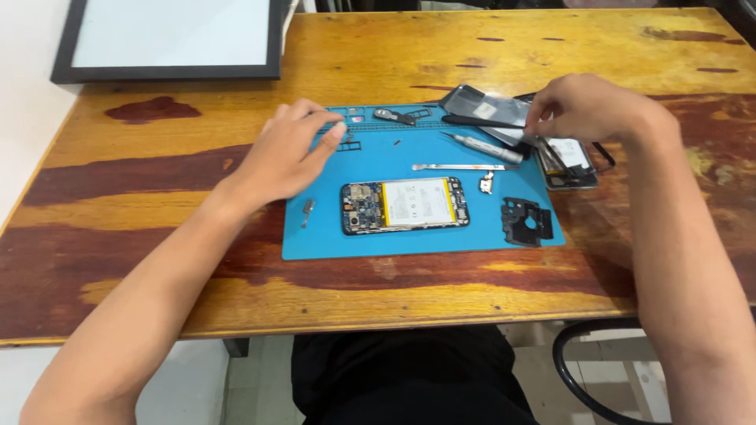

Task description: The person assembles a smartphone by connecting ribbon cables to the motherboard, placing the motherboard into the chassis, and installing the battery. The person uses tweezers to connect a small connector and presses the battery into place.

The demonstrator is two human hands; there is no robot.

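Over the top left corner of the blue mat, the left hand hovers with its fingers loosely spread, the fingertips touching or just above the small compartments moulded into the mat's upper edge; it grips nothing. At the mat's upper right corner, the right hand is pinched around the end of a thin black tool, whose length runs leftward across a dark phone back cover. Just below that hand lies a second phone, screen side up, half off the mat's right edge. A slim silver screwdriver lies slanted beside it, and a flat metal pry tool lies level below that.

In the middle of the mat rests an opened phone, its white battery and circuit board showing. A black plastic frame piece sits to its right, a small metal part to its left. The mat lies on a worn wooden bench; a black-framed white board rests at its far left corner.
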